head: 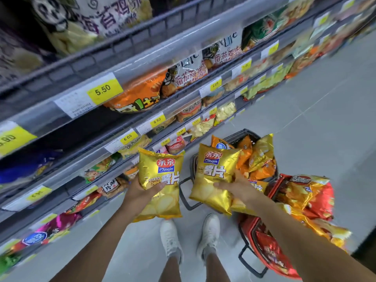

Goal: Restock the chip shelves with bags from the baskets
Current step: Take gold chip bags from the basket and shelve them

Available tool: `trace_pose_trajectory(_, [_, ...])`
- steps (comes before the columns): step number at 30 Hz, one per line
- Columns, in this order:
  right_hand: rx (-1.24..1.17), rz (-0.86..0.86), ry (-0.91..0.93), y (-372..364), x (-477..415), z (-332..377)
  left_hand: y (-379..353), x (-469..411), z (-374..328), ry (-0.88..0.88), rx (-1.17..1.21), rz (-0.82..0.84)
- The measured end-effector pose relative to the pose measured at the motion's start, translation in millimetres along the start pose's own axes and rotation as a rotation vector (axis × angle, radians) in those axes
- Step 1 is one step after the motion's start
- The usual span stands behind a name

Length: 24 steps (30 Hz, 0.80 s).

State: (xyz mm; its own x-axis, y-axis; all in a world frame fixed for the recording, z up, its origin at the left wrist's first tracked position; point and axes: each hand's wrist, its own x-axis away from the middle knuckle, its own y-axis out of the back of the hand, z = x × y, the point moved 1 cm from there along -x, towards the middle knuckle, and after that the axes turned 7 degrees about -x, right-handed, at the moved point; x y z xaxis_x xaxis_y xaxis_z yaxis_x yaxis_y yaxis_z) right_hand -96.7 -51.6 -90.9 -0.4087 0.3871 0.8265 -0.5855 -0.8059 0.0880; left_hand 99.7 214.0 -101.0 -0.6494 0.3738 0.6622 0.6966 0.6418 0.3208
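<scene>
Each hand holds one gold potato-chip bag. The left hand [140, 190] grips the left gold bag [160, 180] at its lower left edge, thumb curled over the printed face. The right hand [238, 187] grips the right gold bag [213, 176] at its lower right side, digits wrapped across the front. Both bags are held above the floor, clear of the baskets, label facing up toward the camera. The long axis of each bag runs near to far, with the top seal at the far end and the grip on the near half. The shelves [162, 47] run along the left side of the scene. The left bag is therefore just beside the lower shelf rails, and the left hand is the nearer hand for placement. The right bag hangs over the near rim of the black basket [243, 133], with the red basket [252, 228] to the near right, both well filled. Judgement: the coming move is a leftward and far reach, top seal leading. The matching shelf slot cannot be identified because of blur.
</scene>
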Motion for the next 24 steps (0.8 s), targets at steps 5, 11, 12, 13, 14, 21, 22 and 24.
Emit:
trace_pose_trajectory(5, [-0.087, 0.033, 0.038, 30.2, 77.7, 19.1, -9.9, 30.7, -46.4, -0.039, 0.015, 0.130])
trace_pose_trajectory(11, [-0.193, 0.091, 0.150, 69.2, 151.4, 23.3, -21.9, 76.2, -106.0, -0.089, 0.078, 0.296])
trace_pose_trajectory(12, [-0.208, 0.105, 0.167, 73.3, 159.6, 24.0, -23.4, 82.7, -113.0, -0.096, 0.094, 0.318])
trace_pose_trajectory(13, [-0.225, 0.115, 0.181, 78.1, 165.7, 23.5, -26.6, 88.7, -120.9, -0.095, 0.111, 0.345])
trace_pose_trajectory(14, [-0.236, 0.117, 0.209, 85.0, 177.5, 24.3, -31.6, 97.4, -128.8, -0.112, 0.120, 0.366])
trace_pose_trajectory(21, [-0.233, 0.066, 0.366, 119.4, 248.3, 35.1, -56.7, 156.4, -162.9, -0.229, 0.190, 0.424])
trace_pose_trajectory(22, [-0.220, 0.057, 0.388, 122.6, 257.8, 37.6, -58.5, 167.3, -166.5, -0.242, 0.198, 0.433])
trace_pose_trajectory(24, [-0.184, 0.060, 0.424, 126.8, 278.9, 42.7, -60.7, 190.6, -171.8, -0.256, 0.221, 0.436])
